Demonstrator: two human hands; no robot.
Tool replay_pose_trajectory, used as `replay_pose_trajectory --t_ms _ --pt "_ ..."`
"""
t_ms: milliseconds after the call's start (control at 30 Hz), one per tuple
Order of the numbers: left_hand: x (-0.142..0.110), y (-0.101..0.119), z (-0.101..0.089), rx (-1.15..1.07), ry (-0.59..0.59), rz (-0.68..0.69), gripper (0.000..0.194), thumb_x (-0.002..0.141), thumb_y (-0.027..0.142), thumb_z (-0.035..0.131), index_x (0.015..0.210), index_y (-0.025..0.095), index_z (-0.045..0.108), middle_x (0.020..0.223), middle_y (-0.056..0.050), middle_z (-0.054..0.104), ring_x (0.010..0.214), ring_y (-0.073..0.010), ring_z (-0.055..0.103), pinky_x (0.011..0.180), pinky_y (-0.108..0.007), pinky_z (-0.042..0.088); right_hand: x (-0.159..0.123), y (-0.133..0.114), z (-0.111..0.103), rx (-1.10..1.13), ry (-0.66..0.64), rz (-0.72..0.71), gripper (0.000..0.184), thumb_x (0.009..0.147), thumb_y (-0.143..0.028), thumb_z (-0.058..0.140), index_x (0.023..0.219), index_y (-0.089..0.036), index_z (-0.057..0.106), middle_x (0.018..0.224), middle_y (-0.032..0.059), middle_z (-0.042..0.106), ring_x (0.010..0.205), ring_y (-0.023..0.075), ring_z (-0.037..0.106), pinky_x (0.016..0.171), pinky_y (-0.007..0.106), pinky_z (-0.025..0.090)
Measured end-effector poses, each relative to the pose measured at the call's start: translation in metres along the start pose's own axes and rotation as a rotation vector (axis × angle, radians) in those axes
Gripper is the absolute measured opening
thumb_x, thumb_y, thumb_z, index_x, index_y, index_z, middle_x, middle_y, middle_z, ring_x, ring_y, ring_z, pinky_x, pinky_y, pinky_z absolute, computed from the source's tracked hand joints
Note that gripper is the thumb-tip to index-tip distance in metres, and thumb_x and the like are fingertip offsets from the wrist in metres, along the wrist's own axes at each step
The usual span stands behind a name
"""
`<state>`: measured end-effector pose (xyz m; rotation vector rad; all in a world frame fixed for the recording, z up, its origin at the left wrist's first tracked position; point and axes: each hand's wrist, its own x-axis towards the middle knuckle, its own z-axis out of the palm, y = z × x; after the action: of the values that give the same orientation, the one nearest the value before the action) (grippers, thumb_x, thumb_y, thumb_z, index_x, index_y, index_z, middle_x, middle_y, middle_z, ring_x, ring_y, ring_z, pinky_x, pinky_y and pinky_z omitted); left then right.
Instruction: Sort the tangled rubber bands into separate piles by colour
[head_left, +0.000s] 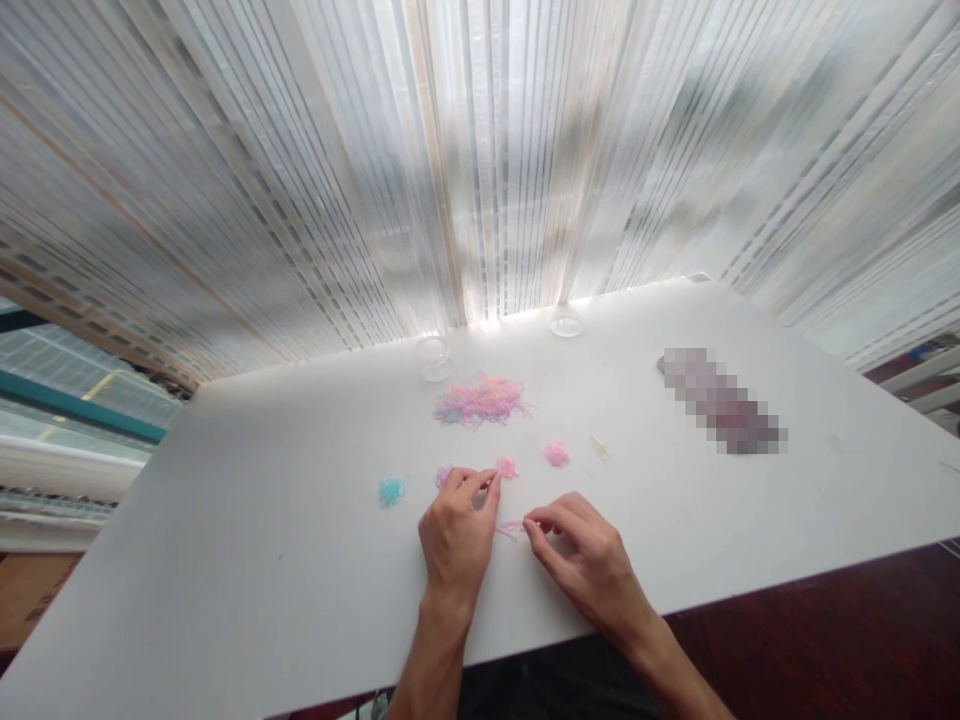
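Note:
My left hand (459, 525) is closed in a pinch at the near edge of a small pink clump of strands (508, 467); what its fingertips hold, if anything, is too small to make out. Behind that hand a lilac clump (444, 476) is partly hidden. With thumb and forefinger pressed together, my right hand (581, 550) pinches the end of a few loose pink strands (511, 527) lying on the table. A turquoise clump (391, 491) lies to the left. Rightward are a brighter pink clump (556, 454) and a few pale yellow strands (599, 447).
A larger mixed heap of coloured strands (484, 400) lies farther back on the white table (247, 540). Two clear round containers (433, 358) (566, 326) stand near the curtain (360, 180). A pixelated long object (720, 400) rests at right.

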<state>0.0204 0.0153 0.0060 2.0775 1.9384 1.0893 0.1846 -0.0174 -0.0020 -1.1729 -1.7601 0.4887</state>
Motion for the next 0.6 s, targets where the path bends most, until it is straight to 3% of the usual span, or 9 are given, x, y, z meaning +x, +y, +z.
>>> replay_pose_trajectory --t_ms 333,600 --pt "-0.003 -0.036 -0.038 0.124 0.118 -0.239 0.006 0.088 0.025 0.077 0.089 0.026 0.082 0.084 0.003 0.074 0.055 -0.0099 0.053 0.057 -0.023 0.042 -0.001 0.001 -0.001 0.025 -0.032 0.016 0.013 0.100 -0.017 0.061 0.091 -0.022 0.069 0.078 0.0014 0.064 0.075 0.0172 0.062 0.070 0.029 0.050" --pt "-0.006 -0.044 -0.035 0.101 0.077 -0.271 0.007 0.088 0.027 0.077 0.091 0.028 0.083 0.084 0.004 0.073 0.056 -0.0102 0.054 0.057 -0.023 0.042 -0.001 0.000 0.000 0.015 -0.046 0.038 0.014 0.100 -0.016 0.060 0.090 -0.022 0.069 0.079 0.0014 0.064 0.074 0.0173 0.062 0.069 0.029 0.050"
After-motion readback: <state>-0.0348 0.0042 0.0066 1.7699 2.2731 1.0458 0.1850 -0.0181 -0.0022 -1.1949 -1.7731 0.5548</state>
